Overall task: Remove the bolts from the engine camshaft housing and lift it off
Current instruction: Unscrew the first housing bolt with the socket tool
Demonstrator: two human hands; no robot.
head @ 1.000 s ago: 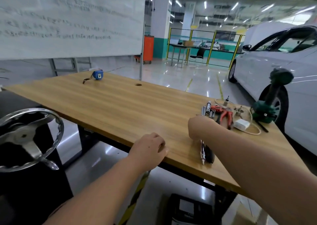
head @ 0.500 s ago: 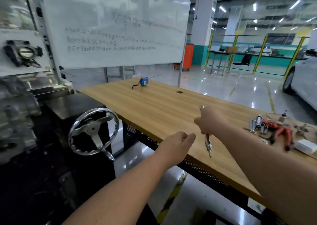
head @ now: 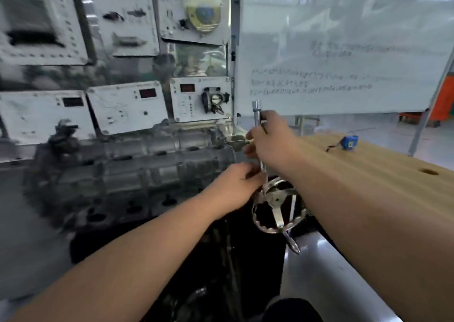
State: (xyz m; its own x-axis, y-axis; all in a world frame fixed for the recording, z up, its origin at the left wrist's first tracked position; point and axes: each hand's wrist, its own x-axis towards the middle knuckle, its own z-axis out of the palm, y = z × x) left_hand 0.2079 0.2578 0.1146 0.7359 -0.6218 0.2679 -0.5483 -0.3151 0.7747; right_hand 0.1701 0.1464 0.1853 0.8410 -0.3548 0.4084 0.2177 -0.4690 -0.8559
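At the far left hangs a wall of white instrument panels [head: 127, 107], blurred, so their markings cannot be read. Below them sits the grey engine camshaft housing [head: 137, 164], left of centre and also smeared; its bolts cannot be made out. The left hand [head: 233, 186] reaches in just right of the housing, fingers curled toward the lower shaft of the socket wrench [head: 258, 117]; whether it actually grips the shaft cannot be told. A chrome handwheel [head: 277, 206] stands right under both hands. The right hand [head: 270, 142] is wrapped around the upright wrench, hiding its middle, with the socket end poking out above. Behind is a whiteboard [head: 344, 51] with illegible writing. To the right lies the wooden desk [head: 368, 169], partly covered by the right forearm, a blue tape measure [head: 348, 142] at its far edge.
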